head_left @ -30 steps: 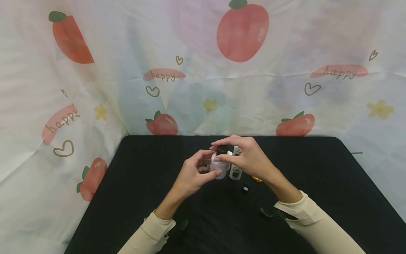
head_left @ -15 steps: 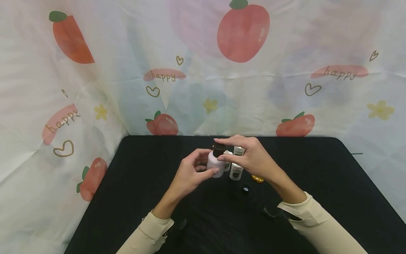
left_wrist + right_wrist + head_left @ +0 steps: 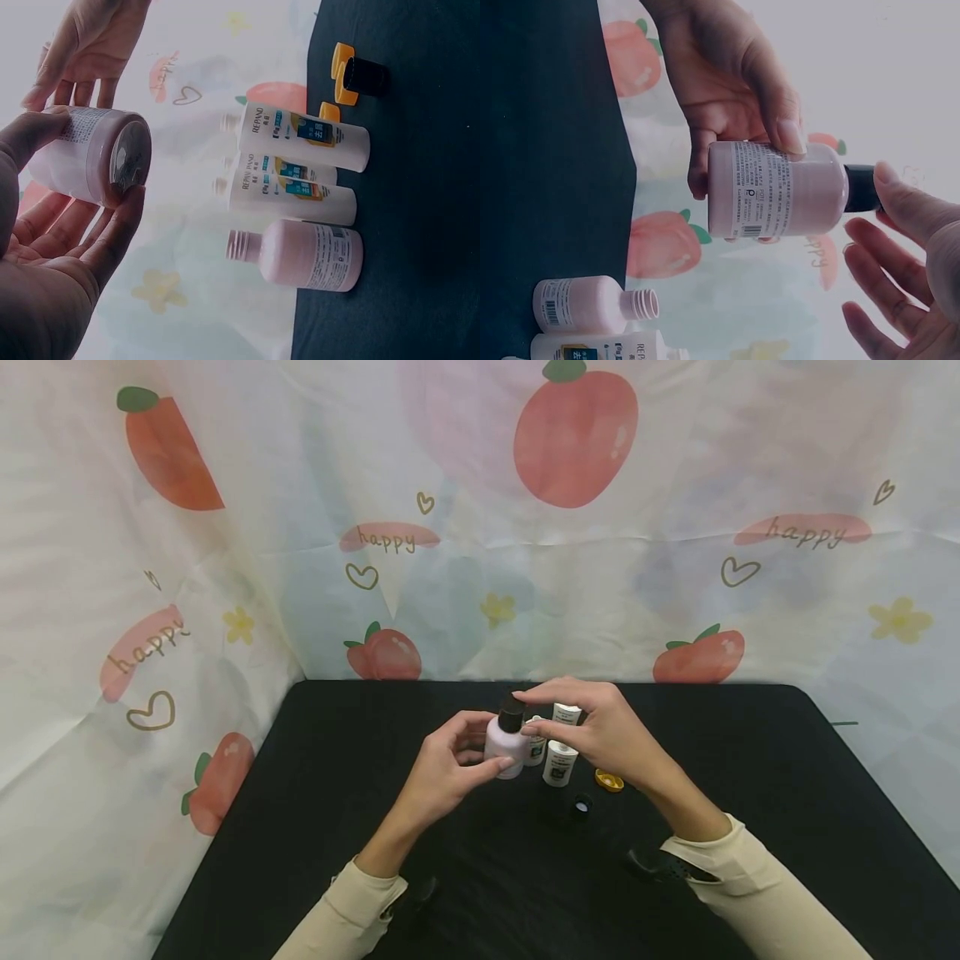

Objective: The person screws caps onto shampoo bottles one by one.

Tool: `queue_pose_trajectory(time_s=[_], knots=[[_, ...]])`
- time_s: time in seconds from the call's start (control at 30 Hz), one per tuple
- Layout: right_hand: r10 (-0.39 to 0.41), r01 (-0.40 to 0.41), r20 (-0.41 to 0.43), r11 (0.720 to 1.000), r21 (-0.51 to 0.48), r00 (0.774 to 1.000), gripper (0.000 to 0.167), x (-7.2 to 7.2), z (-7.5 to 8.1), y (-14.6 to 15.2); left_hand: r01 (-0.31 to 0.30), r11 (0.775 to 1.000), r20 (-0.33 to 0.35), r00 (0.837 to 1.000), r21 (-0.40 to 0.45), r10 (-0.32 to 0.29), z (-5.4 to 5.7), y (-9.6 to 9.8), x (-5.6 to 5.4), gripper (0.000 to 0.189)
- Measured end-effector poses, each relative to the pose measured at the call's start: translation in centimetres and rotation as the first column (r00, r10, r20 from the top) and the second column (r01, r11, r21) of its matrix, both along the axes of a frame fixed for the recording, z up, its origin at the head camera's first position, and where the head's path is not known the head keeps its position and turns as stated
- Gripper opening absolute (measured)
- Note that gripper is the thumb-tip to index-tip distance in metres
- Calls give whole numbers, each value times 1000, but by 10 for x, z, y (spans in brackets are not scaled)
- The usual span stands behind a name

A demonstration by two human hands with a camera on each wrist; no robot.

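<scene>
A pale pink bottle [image 3: 504, 748] with a black cap [image 3: 511, 718] is held up over the table. My left hand [image 3: 444, 760] grips its body, thumb on the near side and fingers behind. In the left wrist view the underside of this bottle [image 3: 129, 154] shows. At its top, my right hand [image 3: 603, 727] pinches the cap between thumb and index finger. The other right fingers spread loosely away from the bottle in the right wrist view, where the thumb lies against the cap [image 3: 861, 187]. Printed text covers the bottle's label [image 3: 757, 191].
Behind the held bottle stand an uncapped pink bottle [image 3: 307, 255] and uncapped white bottles [image 3: 300, 139] with blue labels. Yellow caps [image 3: 345, 82] and another black cap [image 3: 581, 807] lie on the black table [image 3: 337, 827]. A fruit-printed curtain [image 3: 465, 602] hangs at the back.
The held bottle and my left hand have shifted slightly left. My right hand has drawn a little to the right, and more of the bottle and its cap shows.
</scene>
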State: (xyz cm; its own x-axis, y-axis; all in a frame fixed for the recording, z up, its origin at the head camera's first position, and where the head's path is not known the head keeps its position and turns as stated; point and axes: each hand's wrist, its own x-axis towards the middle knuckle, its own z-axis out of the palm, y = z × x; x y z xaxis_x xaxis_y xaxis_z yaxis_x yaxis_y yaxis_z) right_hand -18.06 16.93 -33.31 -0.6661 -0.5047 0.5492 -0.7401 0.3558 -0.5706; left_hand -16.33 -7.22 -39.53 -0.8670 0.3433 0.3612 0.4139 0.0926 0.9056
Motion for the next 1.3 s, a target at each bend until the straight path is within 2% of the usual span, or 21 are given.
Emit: queue_pose_trajectory(time_s=[0.17,0.3,0.4,0.97,1.3], knots=[[15,-17,-36,999,-41,999,38,-2,-2,0,-4,1000,7,1000,0,4,-1,-1,0,51],[14,-21,-89,997,-72,996,34,-5,-3,-1,10,1000,10,1000,2,-10,-1,1,1,50],[13,-22,-99,996,-87,995,35,-5,-3,-3,21,1000,9,1000,1,-21,-1,2,2,50],[11,-13,-51,999,-51,999,41,-4,-1,-8,16,1000,-5,1000,-11,-16,-1,6,2,49],[51,-53,-39,997,-49,998,42,-5,-1,-11,40,999,-12,999,-23,-41,-2,8,3,47]])
